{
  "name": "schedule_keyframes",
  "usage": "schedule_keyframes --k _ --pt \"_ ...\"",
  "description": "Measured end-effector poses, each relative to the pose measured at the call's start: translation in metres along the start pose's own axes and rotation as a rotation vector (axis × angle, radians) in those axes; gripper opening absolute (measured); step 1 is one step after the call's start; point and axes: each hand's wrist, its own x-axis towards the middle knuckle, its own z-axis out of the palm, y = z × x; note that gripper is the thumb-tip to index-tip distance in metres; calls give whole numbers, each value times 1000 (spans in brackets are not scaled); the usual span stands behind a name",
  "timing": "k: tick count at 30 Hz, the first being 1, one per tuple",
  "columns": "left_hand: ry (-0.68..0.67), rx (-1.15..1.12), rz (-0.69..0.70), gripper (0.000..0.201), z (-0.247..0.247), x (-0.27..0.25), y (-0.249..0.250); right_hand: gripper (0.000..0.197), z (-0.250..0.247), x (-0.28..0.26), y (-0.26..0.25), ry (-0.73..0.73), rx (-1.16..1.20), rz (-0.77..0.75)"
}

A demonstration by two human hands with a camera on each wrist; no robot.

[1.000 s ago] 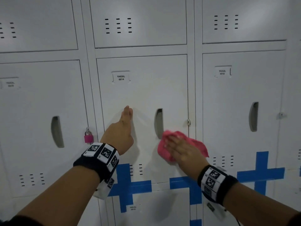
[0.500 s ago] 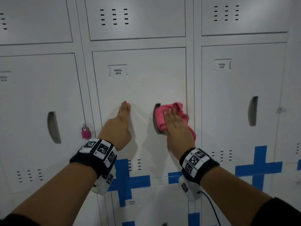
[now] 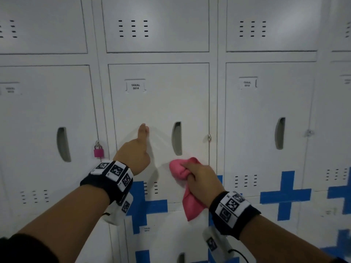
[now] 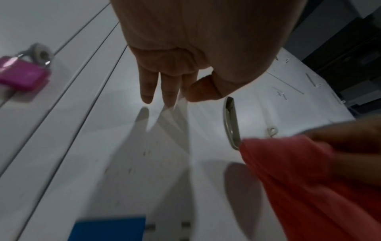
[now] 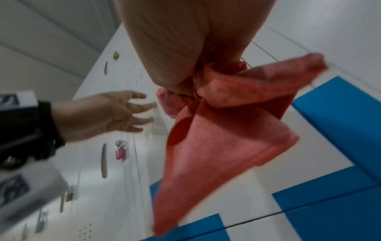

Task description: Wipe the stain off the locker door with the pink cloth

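Note:
The white locker door (image 3: 161, 103) labelled 0014 faces me in the head view. My left hand (image 3: 135, 149) presses flat against it left of the recessed handle (image 3: 177, 138), fingers straight (image 4: 147, 88). My right hand (image 3: 199, 179) grips the bunched pink cloth (image 3: 179, 170) just below the handle, near the door's right edge. A loose tail of the cloth (image 5: 206, 146) hangs down under the fist. I cannot make out a stain on the door.
A pink padlock (image 3: 98, 151) hangs on the locker to the left. Blue tape crosses (image 3: 284, 194) mark the lower doors. More grey lockers stand above and on both sides, each with a recessed handle (image 3: 280, 132).
My right hand has dropped from the handle to below it and has bunched the cloth into a fist instead of pressing it flat. The left hand stays on the door.

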Motion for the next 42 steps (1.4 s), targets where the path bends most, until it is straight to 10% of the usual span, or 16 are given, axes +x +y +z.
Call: schedule_keyframes --k 6,25,42 --pt "-184 -44 -61 70 31 -92 -30 37 35 -16 -20 11 133 -125" --pt "-448 212 -697 51 61 -356 -209 21 323 -169 -132 -702 225 -127" --pt "-482 265 -711 55 75 -405 -254 23 395 -237 -138 -1050 166 -96"
